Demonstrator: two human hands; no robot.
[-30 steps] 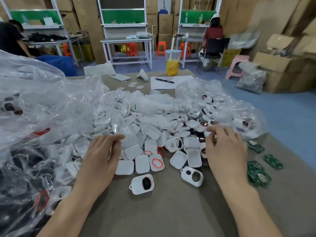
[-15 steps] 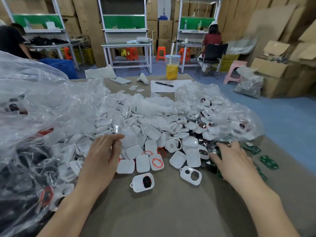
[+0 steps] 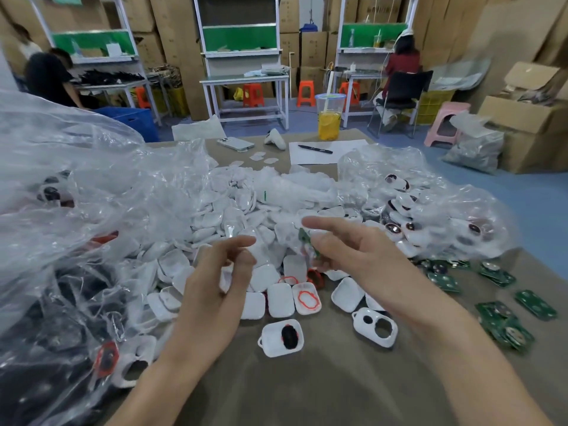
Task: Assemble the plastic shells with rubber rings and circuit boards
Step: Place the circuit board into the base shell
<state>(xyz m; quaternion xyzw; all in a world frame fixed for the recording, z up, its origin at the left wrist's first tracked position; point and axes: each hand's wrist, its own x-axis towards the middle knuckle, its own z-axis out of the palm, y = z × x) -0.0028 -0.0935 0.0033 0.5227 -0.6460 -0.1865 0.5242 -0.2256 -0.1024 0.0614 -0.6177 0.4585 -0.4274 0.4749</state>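
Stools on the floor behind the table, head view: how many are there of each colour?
Orange stools: 4
Pink stool: 1
Total: 5

Shell heap [image 3: 239, 216]: table [image 3: 307, 388] centre
Circuit boards [image 3: 504, 318]: 4 o'clock of heap — on table
Large bag [image 3: 76, 210]: 9 o'clock
Cup [image 3: 329, 118]: 12 o'clock, behind paper [image 3: 322, 152]

The head-worn wide-angle camera is looking forward and down, sitting close above the left hand [image 3: 215, 290], right hand [image 3: 362, 259] and bench [image 3: 307, 385].
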